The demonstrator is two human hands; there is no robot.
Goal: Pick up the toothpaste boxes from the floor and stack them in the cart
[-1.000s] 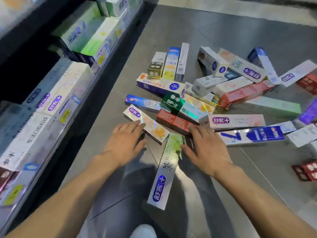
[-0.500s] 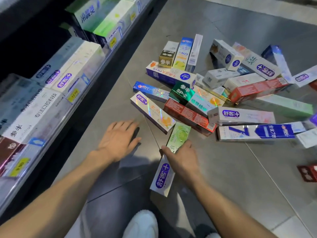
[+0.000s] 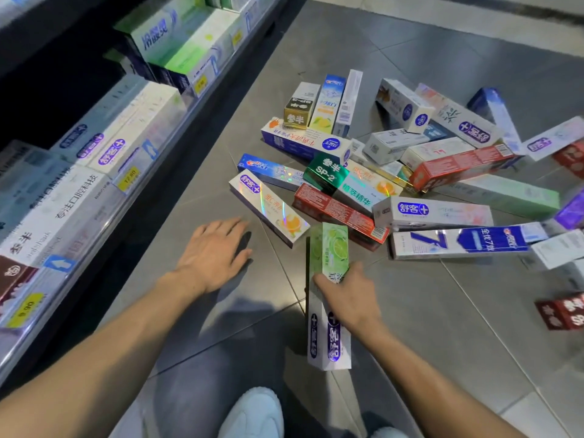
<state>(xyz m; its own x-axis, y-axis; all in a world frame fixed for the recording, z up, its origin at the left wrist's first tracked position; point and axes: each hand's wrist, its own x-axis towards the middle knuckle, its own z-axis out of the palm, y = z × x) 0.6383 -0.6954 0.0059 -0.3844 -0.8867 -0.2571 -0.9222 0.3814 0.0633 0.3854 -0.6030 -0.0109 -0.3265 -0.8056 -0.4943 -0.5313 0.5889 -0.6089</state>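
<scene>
Several toothpaste boxes lie scattered on the grey tiled floor (image 3: 426,311). My right hand (image 3: 347,295) grips a long green-and-white lime box (image 3: 328,248) around its middle, lifted on its edge near the pile's front. My left hand (image 3: 215,251) hovers flat and open over the floor, just left of a white holographic orange box (image 3: 268,207). A red box (image 3: 335,213) and a white-and-blue box (image 3: 458,243) lie just beyond the held box. No cart is in view.
A shop shelf (image 3: 132,184) stocked with toothpaste boxes and yellow price tags runs along the left. A white shoe (image 3: 256,412) shows at the bottom edge. More boxes (image 3: 562,311) lie at the right edge.
My right hand has closed around the green lime box and turned it up on edge, pulling it nearer. My left hand drew back slightly from the pile.
</scene>
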